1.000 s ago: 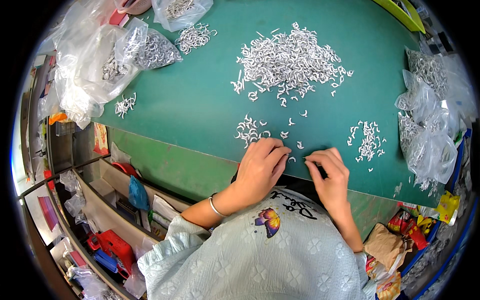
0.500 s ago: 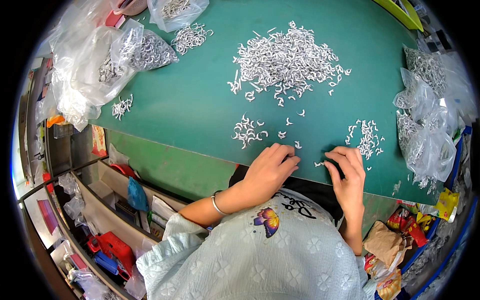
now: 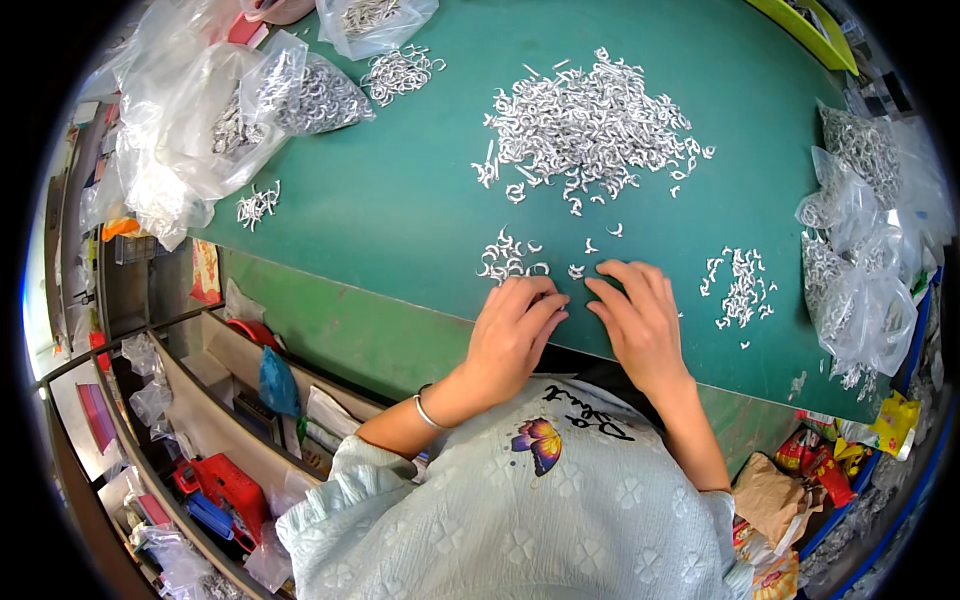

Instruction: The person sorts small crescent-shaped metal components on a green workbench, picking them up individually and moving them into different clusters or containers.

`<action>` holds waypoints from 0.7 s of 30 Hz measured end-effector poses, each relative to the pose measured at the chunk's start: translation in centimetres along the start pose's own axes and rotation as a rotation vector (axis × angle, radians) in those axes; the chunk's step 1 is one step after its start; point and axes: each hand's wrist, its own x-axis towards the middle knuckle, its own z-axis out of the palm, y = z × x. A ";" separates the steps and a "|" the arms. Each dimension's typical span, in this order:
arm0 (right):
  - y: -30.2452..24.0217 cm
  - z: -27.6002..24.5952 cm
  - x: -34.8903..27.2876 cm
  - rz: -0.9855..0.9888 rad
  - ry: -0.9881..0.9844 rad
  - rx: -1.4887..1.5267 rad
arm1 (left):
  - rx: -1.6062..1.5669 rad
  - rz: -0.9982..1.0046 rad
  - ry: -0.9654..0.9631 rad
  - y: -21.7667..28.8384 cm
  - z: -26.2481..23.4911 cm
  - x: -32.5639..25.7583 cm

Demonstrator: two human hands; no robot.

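- Table (image 3: 380, 240) is green and smooth, and its near edge runs just below both hands.
- Left hand (image 3: 510, 328) is at this near edge, with its back turned up. Its thumb and forefinger tips are drawn close together; whether they pinch a piece cannot be told, because the fingers hide this spot.
- Right hand (image 3: 640, 325) is just beside it, with the fingers bent and slightly spread. Its tips point toward the left hand, near to it but apart.
- Crescent-shaped silver pieces lie on the table in several groups. The large heap (image 3: 590, 120) is beyond the hands, the small cluster (image 3: 500, 258) is just beyond the left hand, and the scattered pile (image 3: 742, 288) is to the right of the right hand.
- Single crescent (image 3: 576, 271) lies just beyond the gap between the hands, and two more lie between it and the large heap.
- Clear plastic bags (image 3: 865, 310) with metal pieces inside lie along the right edge; other filled bags (image 3: 315, 95) lie at the far left.
- Silver-coloured bracelet (image 3: 428, 412) is around the left wrist.
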 end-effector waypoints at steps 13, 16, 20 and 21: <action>-0.6 -0.1 -0.2 -0.074 -0.180 -0.126 | 0.235 -0.051 0.028 -1.0 -0.8 1.4; 1.1 -2.1 -3.2 -0.003 -0.143 -0.144 | 0.213 -0.046 0.030 -1.7 -0.9 1.0; 2.8 -3.7 -5.1 0.101 -0.044 -0.178 | 0.174 -0.025 0.044 -1.2 -0.8 1.6; 2.8 -3.9 -5.1 0.131 -0.030 -0.186 | 0.160 -0.017 0.040 -1.0 -0.5 1.8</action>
